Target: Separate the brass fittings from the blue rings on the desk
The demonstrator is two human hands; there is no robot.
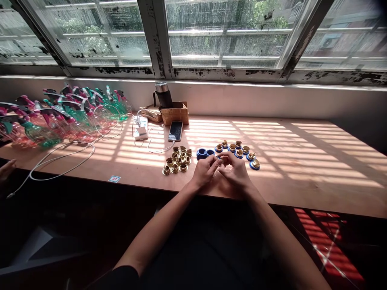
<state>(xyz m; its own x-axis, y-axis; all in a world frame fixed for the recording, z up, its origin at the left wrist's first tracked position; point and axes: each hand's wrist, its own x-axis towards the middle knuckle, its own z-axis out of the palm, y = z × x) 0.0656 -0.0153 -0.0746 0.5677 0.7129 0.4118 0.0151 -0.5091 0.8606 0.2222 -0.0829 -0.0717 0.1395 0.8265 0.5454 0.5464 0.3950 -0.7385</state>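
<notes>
Left hand and right hand close their grips together on a small fitting near the table's front edge; seated brass cups sit in blue rings to the right, while loose brass cups and two bare blue rings remain left

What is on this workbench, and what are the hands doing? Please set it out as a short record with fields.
Left hand: holds a small metal piece, detail unclear
Right hand: fingertips on the same piece
Nearby: brass fittings, blue rings
Farther back: spray bottles, smartphone, cardboard box
</notes>
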